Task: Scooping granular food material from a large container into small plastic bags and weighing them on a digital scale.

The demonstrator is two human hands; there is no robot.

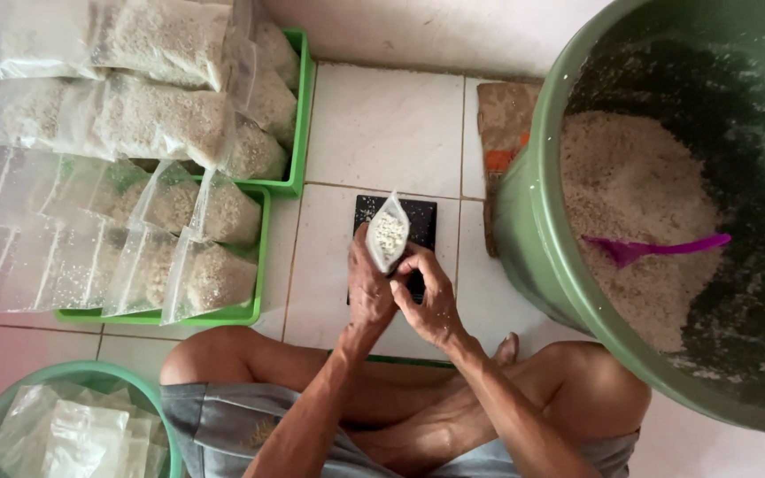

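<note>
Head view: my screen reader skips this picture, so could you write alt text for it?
Both hands, left hand and right hand, hold a small clear bag of pale grain above a black scale on a tiled floor. Green trays of filled bags sit left; a big green tub of grain with a purple scoop sits right.

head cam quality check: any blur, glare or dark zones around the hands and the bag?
Head view: soft, even daylight, no hard shadows. Left hand, right hand and small bag are slightly soft but readable. Stacked filled bags show pale glare on the plastic. Inside of the green tub is dark, its edges curving from lens distortion.
</note>
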